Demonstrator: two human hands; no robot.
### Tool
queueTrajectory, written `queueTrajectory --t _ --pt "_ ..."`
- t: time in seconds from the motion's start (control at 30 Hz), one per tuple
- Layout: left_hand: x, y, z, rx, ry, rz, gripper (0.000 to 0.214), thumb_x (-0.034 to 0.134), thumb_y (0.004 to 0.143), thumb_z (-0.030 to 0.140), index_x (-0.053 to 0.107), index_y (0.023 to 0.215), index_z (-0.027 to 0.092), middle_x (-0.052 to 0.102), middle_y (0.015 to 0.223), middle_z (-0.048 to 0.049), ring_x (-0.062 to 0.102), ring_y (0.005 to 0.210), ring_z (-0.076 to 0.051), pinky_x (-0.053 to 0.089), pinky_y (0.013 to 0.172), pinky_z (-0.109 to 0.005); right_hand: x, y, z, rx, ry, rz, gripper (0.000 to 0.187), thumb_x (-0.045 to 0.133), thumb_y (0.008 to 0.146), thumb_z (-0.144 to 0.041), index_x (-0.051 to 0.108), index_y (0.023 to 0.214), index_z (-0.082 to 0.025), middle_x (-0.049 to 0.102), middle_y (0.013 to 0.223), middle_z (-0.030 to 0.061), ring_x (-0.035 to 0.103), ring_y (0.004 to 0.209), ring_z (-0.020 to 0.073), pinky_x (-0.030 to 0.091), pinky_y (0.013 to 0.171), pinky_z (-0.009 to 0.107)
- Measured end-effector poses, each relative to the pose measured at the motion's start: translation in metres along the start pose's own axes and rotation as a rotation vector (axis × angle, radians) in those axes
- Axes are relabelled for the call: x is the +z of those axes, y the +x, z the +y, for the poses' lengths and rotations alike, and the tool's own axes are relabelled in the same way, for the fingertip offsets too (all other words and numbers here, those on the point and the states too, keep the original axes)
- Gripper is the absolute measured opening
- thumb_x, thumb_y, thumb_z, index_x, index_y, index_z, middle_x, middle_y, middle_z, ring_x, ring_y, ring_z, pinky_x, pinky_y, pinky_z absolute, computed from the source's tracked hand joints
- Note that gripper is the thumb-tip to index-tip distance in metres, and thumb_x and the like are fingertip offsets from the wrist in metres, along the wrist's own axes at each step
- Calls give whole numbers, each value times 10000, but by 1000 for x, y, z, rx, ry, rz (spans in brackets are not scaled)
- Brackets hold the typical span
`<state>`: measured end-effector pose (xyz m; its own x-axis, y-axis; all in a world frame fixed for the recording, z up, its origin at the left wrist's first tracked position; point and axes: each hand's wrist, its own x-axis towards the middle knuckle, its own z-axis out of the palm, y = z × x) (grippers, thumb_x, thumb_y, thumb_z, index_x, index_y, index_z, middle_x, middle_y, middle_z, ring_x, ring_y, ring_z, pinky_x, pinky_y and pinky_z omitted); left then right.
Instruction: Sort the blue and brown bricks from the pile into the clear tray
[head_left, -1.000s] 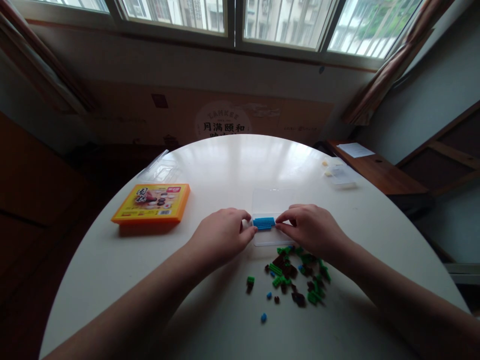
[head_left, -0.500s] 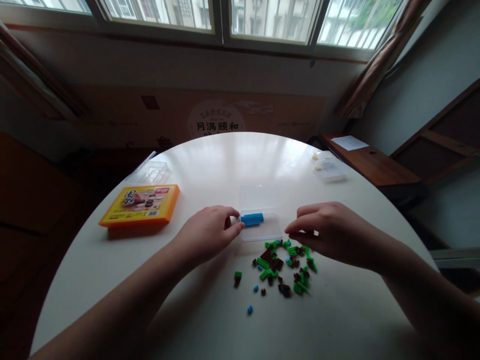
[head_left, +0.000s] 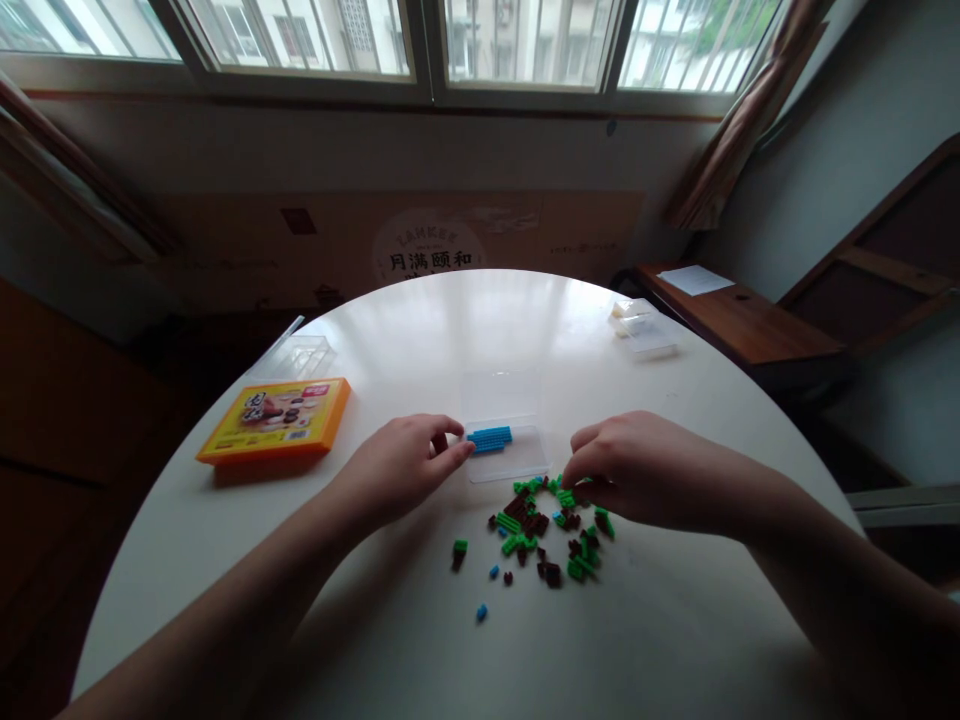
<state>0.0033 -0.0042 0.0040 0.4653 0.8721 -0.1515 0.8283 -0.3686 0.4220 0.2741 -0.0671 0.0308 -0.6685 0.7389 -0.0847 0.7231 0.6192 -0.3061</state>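
My left hand (head_left: 401,470) pinches the left end of a small blue brick assembly (head_left: 490,439) that lies on a clear plastic box (head_left: 511,460) at the table's middle. My right hand (head_left: 634,470) reaches down with curled fingers onto the top of a pile of green, brown and blue small bricks (head_left: 547,525), fingertips on a green piece; whether it is gripped is hidden. A few loose bricks lie to the pile's left, one green (head_left: 459,548) and one blue (head_left: 481,611).
The round white table (head_left: 420,340) carries an orange box (head_left: 276,420) at the left, a clear tray (head_left: 296,355) behind it, and a clear container (head_left: 646,330) at the far right. A wooden desk (head_left: 742,320) with paper stands beyond the table's right edge.
My right hand let go of the blue assembly's right end and moved down and right onto the brick pile. The left hand kept its hold on the assembly.
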Motion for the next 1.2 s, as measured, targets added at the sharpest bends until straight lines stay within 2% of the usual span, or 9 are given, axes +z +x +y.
queueTrajectory --t 0.17,0.43,0.6,0.73,0.8,1.03,1.2 --pt "0 0 0 -8 -13 -12 478 464 867 575 705 1080 221 717 955 -69 651 787 -225 484 699 -311 -2 0 3 74 -13 19 162 592 848 -193 738 815 -252 694 779 -25 585 682 111 361 630 237" --pt "-1 0 0 -13 -23 -15 472 473 854 588 720 1013 218 715 929 -73 648 778 -225 481 684 -310 4 5 -7 -51 -12 -68 172 597 820 -161 732 799 -266 679 746 -32 564 641 104 350 607 232" --pt "-2 -1 2 -22 -23 -23 465 475 854 575 715 1017 212 715 927 -72 648 782 -226 483 687 -315 4 3 -6 -35 1 5 173 582 841 -156 728 815 -244 690 785 -17 577 668 103 356 619 228" --pt "-1 0 3 -27 -22 -34 452 473 859 570 712 1014 219 714 937 -70 647 787 -224 482 686 -317 -4 -3 2 38 2 118 147 605 859 -191 743 846 -240 686 763 -7 569 642 103 339 593 233" --pt "-1 0 2 -25 -16 -36 448 472 863 570 710 1012 221 713 941 -70 646 792 -227 479 685 -319 -6 -4 5 57 -3 132 145 618 849 -191 748 878 -250 691 771 -10 574 646 105 339 594 235" --pt "0 1 0 -13 -3 -26 421 487 862 559 709 990 224 714 924 -60 643 812 -229 472 694 -319 7 4 -8 -19 7 -1 167 582 838 -164 719 790 -247 687 775 -25 581 667 103 357 620 227" --pt "0 1 1 -18 -4 -28 433 490 852 568 713 991 224 715 918 -61 643 796 -229 471 675 -316 12 8 -11 -16 -11 -38 179 558 836 -161 712 791 -241 689 787 -22 580 662 107 362 614 231"
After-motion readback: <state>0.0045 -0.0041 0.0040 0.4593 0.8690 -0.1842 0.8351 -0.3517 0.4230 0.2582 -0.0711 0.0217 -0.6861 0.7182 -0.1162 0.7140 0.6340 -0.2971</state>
